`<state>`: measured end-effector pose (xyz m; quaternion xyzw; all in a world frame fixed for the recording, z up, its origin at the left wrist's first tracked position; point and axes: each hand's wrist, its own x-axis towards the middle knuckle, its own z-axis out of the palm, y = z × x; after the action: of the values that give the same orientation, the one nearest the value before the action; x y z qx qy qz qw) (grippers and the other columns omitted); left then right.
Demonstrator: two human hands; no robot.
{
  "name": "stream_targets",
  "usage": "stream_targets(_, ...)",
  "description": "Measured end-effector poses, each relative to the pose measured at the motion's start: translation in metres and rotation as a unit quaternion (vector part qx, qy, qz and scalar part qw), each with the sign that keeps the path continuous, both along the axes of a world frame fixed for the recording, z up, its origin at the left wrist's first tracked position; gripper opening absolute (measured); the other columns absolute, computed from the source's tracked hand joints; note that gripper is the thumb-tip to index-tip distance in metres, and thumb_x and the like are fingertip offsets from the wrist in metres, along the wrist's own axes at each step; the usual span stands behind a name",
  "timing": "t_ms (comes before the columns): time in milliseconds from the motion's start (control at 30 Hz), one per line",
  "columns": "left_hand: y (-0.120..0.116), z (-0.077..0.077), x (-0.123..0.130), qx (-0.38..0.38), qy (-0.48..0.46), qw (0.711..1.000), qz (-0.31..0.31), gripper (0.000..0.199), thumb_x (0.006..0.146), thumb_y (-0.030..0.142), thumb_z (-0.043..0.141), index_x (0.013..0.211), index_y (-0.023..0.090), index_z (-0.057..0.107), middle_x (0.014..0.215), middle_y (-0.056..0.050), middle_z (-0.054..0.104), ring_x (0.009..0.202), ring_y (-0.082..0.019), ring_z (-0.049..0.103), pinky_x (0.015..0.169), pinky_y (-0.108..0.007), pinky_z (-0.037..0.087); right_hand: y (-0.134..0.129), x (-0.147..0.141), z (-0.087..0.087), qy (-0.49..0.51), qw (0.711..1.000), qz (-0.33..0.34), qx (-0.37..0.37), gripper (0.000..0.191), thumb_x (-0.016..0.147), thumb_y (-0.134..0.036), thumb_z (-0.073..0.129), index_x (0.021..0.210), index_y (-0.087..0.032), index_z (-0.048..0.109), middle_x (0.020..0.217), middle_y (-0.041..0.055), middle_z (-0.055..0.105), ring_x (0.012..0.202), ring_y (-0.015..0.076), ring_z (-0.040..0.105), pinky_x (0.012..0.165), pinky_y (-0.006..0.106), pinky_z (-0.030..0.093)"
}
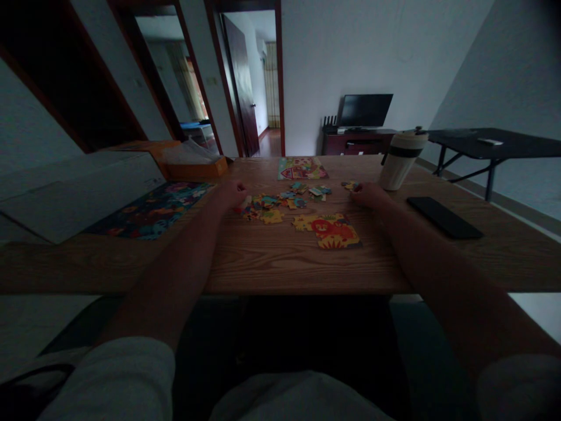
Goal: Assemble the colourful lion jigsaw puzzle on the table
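Several loose colourful puzzle pieces [280, 203] lie scattered on the wooden table [272, 263]. A joined patch of puzzle with a red lion [331, 229] sits nearer me. My left hand [232, 193] rests curled at the left end of the scatter, touching pieces by its fingers. My right hand [370, 194] lies at the right end, its fingertips on a small piece [352, 186]. Whether either hand grips a piece is too dark to tell.
A finished puzzle sheet [301, 168] lies farther back. A dark puzzle board [151, 210] and a white box [74, 190] sit left, an orange box [193, 161] behind. A cup [401, 159] and black phone [443, 217] stand right.
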<state>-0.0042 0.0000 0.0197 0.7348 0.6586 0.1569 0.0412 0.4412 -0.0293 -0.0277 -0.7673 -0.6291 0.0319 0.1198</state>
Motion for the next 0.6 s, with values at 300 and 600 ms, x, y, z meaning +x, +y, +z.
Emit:
stream_targets(300,0.007,-0.007,-0.005,-0.019,0.005,1.0,0.01,0.021,0.089,0.025,0.061,0.103,0.018,0.075,0.103,-0.011,0.074,0.093,-0.025,0.067,0.082,-0.033,0.049,-0.001,-0.009,0.001,-0.012,1.0,0.013,-0.016,0.037,0.093,-0.038,0.056,0.12,-0.019,0.074,0.12,0.0163,0.073,0.108,0.0319,0.069,0.092,0.041,0.053)
stream_targets(600,-0.004,-0.003,-0.002,-0.04,0.025,0.999,-0.027,0.021,0.086,0.029,0.065,0.102,0.02,0.074,0.103,-0.009,0.076,0.091,-0.023,0.068,0.074,-0.029,0.05,-0.002,-0.013,0.0,-0.029,0.999,0.027,-0.025,0.039,0.094,-0.037,0.057,0.124,-0.017,0.071,0.124,0.0177,0.071,0.111,0.0332,0.068,0.093,0.042,0.053)
